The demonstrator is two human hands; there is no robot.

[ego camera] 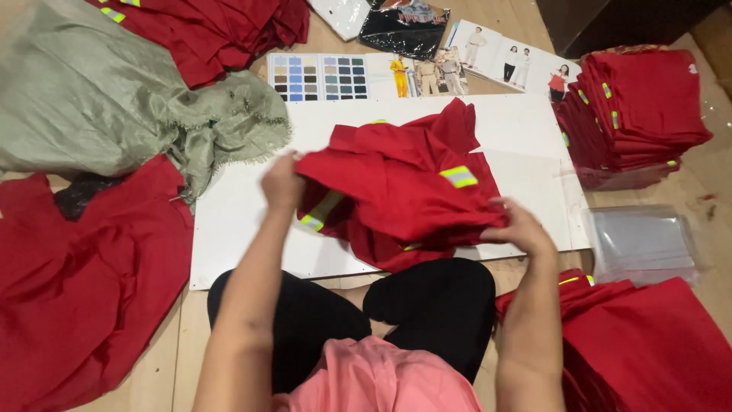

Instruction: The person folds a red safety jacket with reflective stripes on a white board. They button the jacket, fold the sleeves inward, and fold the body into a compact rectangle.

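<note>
Left hand (280,181) fingertips buried in the red garment (396,191), right hand (518,227) fingers tucked under its edge, so neither grip is visible. Red cloth pile (84,282) left of the left hand and red stack (648,343) below the right hand both run off frame. Clear bags (644,244) right of the right hand: count unreadable.

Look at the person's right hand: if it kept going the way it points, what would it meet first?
The right hand points up-left into the red garment it already grips, so that comes first. Beyond lies the white board, though depth is unclear.
</note>
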